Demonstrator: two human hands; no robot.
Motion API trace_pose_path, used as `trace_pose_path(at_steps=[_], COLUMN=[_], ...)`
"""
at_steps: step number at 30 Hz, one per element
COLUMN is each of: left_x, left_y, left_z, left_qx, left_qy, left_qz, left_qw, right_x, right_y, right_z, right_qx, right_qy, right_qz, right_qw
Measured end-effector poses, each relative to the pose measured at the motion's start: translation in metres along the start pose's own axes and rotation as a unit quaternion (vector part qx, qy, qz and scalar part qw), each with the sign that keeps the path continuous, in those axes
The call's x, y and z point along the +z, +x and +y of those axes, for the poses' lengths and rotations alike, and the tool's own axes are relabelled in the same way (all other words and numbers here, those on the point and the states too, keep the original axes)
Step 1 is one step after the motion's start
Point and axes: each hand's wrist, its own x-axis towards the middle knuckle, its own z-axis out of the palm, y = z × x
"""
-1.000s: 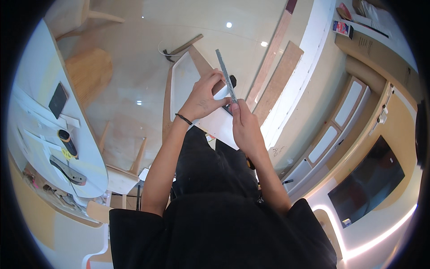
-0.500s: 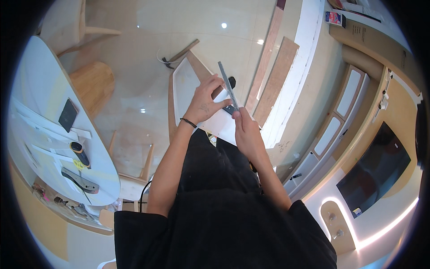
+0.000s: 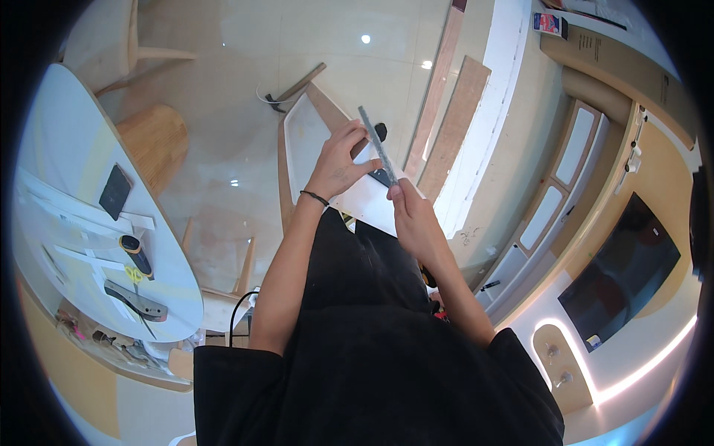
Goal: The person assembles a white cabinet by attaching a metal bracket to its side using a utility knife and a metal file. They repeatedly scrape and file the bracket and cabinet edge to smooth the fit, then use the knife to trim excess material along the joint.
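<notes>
A thin, flat grey strip (image 3: 376, 143) stands tilted between my hands, seen nearly edge-on; its exact kind is unclear. My right hand (image 3: 413, 215) is closed on its lower end, thumb along the near side. My left hand (image 3: 337, 165), with a dark band at the wrist, curves against the strip's left side, fingertips near the upper part and thumb lower down. Below them lies a white panel (image 3: 301, 130) with brown wooden edging. A dark object (image 3: 381, 132) shows behind the strip, partly covered.
A hammer (image 3: 297, 85) rests at the panel's far corner. Long wooden boards (image 3: 455, 123) lie right on the tiled floor. The white table (image 3: 175, 297) at left carries a yellow-black tool (image 3: 135, 256), scissors (image 3: 133, 273) and a dark plate (image 3: 115, 192). A low cabinet (image 3: 552, 195) stands at right.
The whole view has shifted slightly. My hands keep nearly the same hold on the grey strip, whose top end now sits a little lower and further left.
</notes>
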Motion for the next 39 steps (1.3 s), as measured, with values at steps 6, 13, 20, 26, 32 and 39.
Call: trace_pose_path(at_steps=[6,13,20,26,32,39], left_x=[0.003,0.001,0.002,0.003,0.001,0.003], left_y=[0.001,0.001,0.001,0.0,-0.007,-0.004], left_z=[0.002,0.009,0.008,-0.001,-0.007,-0.006], left_qx=[0.062,0.002,0.013,0.034,0.054,0.061], left_qy=[0.026,-0.046,-0.035,0.006,-0.121,-0.117], left_qz=[0.073,0.023,0.038,0.057,0.07,0.074], left_qw=[0.995,0.999,0.999,0.998,0.989,0.988], right_x=[0.009,0.01,0.022,0.031,0.031,0.037], right_y=[0.008,-0.004,0.005,0.01,-0.005,-0.011], right_z=[-0.003,-0.008,-0.009,-0.009,0.003,0.005], right_qx=[-0.023,-0.03,0.023,-0.076,0.009,-0.008], right_qy=[-0.033,0.003,-0.043,0.007,-0.007,-0.013], right_qz=[0.04,0.027,0.039,0.112,0.079,0.085], right_qw=[0.998,0.999,0.998,0.991,0.997,0.996])
